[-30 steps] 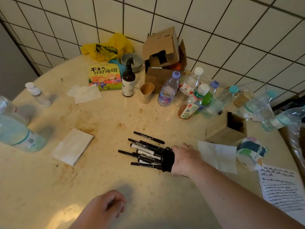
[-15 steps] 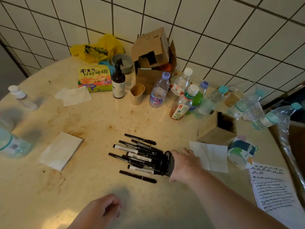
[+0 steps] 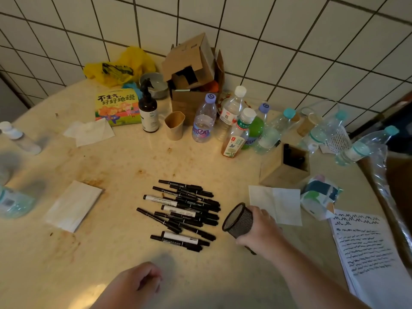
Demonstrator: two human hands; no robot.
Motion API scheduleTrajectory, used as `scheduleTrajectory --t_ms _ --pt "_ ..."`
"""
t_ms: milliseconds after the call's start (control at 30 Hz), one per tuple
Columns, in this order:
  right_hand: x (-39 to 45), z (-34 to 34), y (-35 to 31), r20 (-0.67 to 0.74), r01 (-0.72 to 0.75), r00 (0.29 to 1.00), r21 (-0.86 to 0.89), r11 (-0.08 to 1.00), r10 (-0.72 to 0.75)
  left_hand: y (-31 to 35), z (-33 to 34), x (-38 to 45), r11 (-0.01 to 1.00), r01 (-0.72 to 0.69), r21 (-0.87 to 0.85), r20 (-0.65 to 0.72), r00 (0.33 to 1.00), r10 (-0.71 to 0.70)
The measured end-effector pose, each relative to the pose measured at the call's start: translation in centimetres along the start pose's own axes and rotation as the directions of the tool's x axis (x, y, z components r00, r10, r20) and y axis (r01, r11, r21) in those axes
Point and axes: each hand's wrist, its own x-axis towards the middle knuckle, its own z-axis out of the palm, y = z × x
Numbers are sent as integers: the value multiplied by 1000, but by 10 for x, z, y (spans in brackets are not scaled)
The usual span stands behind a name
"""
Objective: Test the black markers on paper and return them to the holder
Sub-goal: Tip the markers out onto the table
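Our right hand point(image 3: 262, 230) gripped the tilted mesh holder point(image 3: 239, 219), mouth toward the markers point(image 3: 185, 210). Our left hand point(image 3: 138, 284) rested loosely curled, empty.

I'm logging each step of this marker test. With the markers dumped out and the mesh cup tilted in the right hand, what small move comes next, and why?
Probably set the mesh pen holder upright on the table. The right hand holds it tipped and apparently empty, while the black markers lie loose in a pile, so that hand must be free for testing on the scribbled paper.
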Motion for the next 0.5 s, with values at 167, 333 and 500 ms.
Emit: scheduleTrajectory --t_ms 167,333,500 --pt "10 14 16 -19 -47 997 594 803 73 6 11 0 998 66 -25 31 997 -65" --pt "13 21 17 -134 90 991 757 647 18 23 26 -4 997 77 -2 -4 997 -77" --pt "21 39 32 -165 111 986 725 679 15 40 40 -5 996 93 16 -7 996 -93"
